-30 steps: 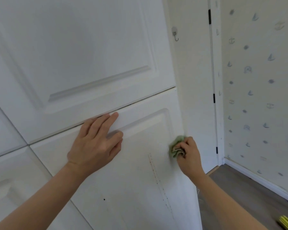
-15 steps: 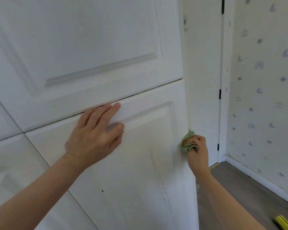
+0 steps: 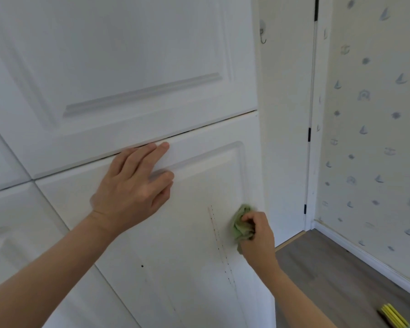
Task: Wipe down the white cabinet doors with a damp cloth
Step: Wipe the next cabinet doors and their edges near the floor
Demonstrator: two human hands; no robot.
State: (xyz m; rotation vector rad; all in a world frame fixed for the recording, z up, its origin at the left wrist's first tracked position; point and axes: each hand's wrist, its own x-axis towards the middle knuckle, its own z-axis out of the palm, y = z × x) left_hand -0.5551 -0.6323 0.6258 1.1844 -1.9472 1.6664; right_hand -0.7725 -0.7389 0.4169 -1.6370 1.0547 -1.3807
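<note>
- While the right hand (image 3: 257, 235) bunched a green cloth (image 3: 241, 223) in its curled fingers, it pressed that cloth against the lower cabinet door (image 3: 194, 268), close to the door's right edge.
- Just left of the grip, a thin line of small dark dots and a faint reddish streak (image 3: 219, 242) ran down the door face, slanting a little to the right as it went lower.
- Further left and below the grip, a single small dark spot (image 3: 142, 266) sat on the same panel.
- Up and to the left of the cloth, the left hand (image 3: 133, 188) lay flat on the door with its fingers straight and close together; the fingertips (image 3: 162, 146) reached the dark gap between this door and the upper cabinet door (image 3: 118, 55).
- Left of that hand, two more white doors (image 3: 7, 209) met the first pair at a cross-shaped seam.
- Right of the grip, past the door's edge, a pale wall (image 3: 284, 138) carried a small metal hook (image 3: 262, 31) high up.
- Beyond it stood a white room door frame with black hinges (image 3: 309, 133).
- Further right, wallpaper (image 3: 374, 138) showed small blue-grey boats and other marks above a white skirting board (image 3: 365, 254).
- Below and right of the grip lay grey wood flooring (image 3: 329, 280), with a yellow object (image 3: 393, 316) at the bottom corner, too cut off to name.
</note>
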